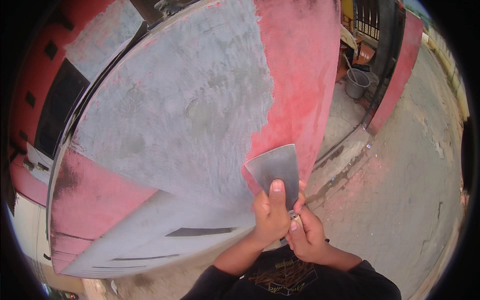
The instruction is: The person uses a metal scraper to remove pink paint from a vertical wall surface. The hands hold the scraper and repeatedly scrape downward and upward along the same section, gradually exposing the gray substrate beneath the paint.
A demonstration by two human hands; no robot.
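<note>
A wide-bladed paint scraper (275,165) is held up in front of a wall, its broad metal blade pointing up and away from me. My left hand (273,215) grips the lower blade, with the thumb laid flat on its face. Just below and to the right, my right hand (307,234) is wrapped around the handle, which is mostly hidden by the fingers. Behind the blade lies the wall's red paint (300,75), which meets a large bare grey patch (180,105) along a ragged edge. I cannot tell whether the blade touches the wall.
Lower left, the wall has another pink area (101,202) and a pale section with dark slots (202,231). Through an opening on the right stands a grey bucket (357,83) with a stick in it. Paved ground (386,210) with reddish dust runs along the right side.
</note>
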